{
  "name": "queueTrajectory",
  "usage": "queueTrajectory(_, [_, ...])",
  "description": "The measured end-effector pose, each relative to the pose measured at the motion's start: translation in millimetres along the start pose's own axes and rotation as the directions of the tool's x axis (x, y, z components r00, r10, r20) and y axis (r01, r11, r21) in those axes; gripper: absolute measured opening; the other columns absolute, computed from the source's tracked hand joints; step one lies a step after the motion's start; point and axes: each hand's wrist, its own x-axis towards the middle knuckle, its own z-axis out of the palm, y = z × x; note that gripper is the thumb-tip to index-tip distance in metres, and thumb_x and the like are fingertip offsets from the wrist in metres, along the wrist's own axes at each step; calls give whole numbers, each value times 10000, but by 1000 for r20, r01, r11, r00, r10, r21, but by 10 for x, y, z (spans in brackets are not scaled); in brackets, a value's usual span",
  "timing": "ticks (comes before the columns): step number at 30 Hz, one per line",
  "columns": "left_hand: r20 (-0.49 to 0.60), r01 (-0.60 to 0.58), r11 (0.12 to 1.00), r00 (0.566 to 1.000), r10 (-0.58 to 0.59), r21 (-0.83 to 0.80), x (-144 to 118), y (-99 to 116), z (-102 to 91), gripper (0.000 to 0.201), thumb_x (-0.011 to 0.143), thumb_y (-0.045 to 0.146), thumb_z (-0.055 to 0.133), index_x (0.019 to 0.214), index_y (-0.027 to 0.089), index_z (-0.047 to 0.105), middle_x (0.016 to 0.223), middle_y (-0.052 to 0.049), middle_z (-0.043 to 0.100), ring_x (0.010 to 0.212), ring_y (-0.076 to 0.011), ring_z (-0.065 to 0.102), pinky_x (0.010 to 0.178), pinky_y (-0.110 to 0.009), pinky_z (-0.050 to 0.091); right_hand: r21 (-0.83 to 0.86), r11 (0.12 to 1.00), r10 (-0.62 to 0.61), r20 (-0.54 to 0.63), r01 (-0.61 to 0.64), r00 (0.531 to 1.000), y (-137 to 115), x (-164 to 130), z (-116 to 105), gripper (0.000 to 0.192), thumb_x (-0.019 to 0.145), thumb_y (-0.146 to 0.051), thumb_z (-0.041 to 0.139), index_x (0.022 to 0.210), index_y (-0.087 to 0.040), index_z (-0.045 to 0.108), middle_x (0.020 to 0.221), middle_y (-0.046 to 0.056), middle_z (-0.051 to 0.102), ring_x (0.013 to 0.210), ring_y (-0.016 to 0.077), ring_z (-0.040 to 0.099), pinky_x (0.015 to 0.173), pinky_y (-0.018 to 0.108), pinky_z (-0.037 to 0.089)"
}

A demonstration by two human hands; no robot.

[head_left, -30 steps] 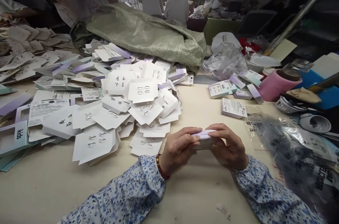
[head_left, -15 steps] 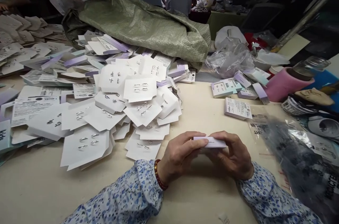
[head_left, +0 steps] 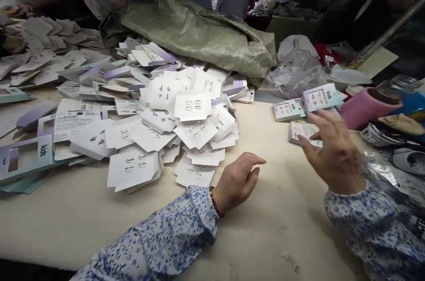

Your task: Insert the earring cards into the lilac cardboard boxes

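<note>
- Two hands hover over the beige table point(head_left: 99, 223), both in blue-flowered sleeves, neither gripping anything.
- Left hand point(head_left: 237, 181) sits low near the middle, palm turned inward, with a beaded bracelet point(head_left: 216, 201) at the wrist; its forefinger points toward 2 o'clock while the other fingers curl loosely beneath it, and nothing lies between them.
- Right hand point(head_left: 334, 150) is raised at 3 o'clock from the left one, back toward the camera, fingers spread and slightly bent, tips aimed toward 11 o'clock.
- Small boxes point(head_left: 300, 130) lie just beyond those fingertips; whether they touch cannot be told. More boxes, marked "kids" point(head_left: 320, 97), rest at 12 o'clock from that hand.
- White earring cards point(head_left: 186, 132) are heaped at 11 o'clock from the left hand, close by but apart.
- Green woven sack point(head_left: 206, 40) slumps behind the heap.
</note>
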Motion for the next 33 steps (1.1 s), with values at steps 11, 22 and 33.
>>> queueTrajectory(11, [200, -113, 990, 975, 95, 84, -42, -66, 51, 192, 953, 148, 459, 977, 137, 649, 856, -68, 726, 792, -172, 679, 718, -278, 550, 632, 497, 167, 603, -595, 780, -1088, 720, 1093, 254, 844, -379, 685, 728, -191, 559, 599, -4, 587, 533, 133, 540, 492, 255, 419])
queueTrajectory(22, [-260, 99, 993, 963, -78, 69, 35, -61, -27, 291, 968, 186, 554, 1258, 162, 554, 1068, -74, 599, 733, -110, 544, 788, -307, 541, 862, 229, 355, 360, -453, 863, -191, 95, 408, 323, 826, -465, 742, 855, -220, 534, 655, -34, 587, 488, 104, 517, 415, 235, 436])
queueTrajectory(33, [-50, 388, 861, 903, -426, -329, 79, -76, -7, 255, 924, 372, 671, 1022, 144, 732, 927, -74, 723, 817, -150, 645, 706, -258, 535, 834, 388, 342, 264, -391, 902, -340, -408, 488, 274, 866, -450, 729, 907, -188, 659, 653, -10, 620, 520, 109, 550, 454, 231, 484])
